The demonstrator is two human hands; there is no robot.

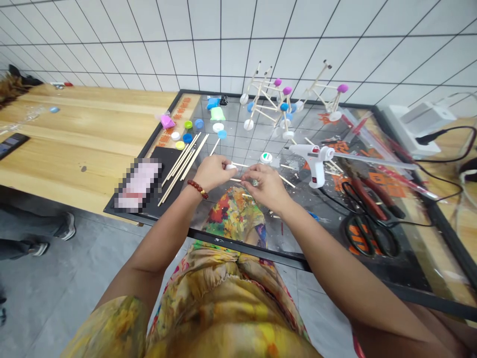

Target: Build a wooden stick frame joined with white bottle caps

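My left hand (210,171), with a red bead bracelet on the wrist, pinches a small white piece (230,166) at the end of a thin wooden stick (240,164). My right hand (266,188) curls just beside it, its fingertips on a second thin stick (235,180). Loose wooden sticks (182,169) lie on a black mat to the left. A white glue gun (309,156) rests to the right. Beyond my hands stand stick frames (266,97) with white, blue and purple ends.
Red-handled scissors (368,238) and pliers (368,196) lie at right on the black-framed glass work surface (238,134). Bottle caps (188,138) and clay packets (218,114) sit at the back. A pixelated rectangle (137,185) covers something. A wooden bench (82,134) lies left, another person's legs (33,233) below.
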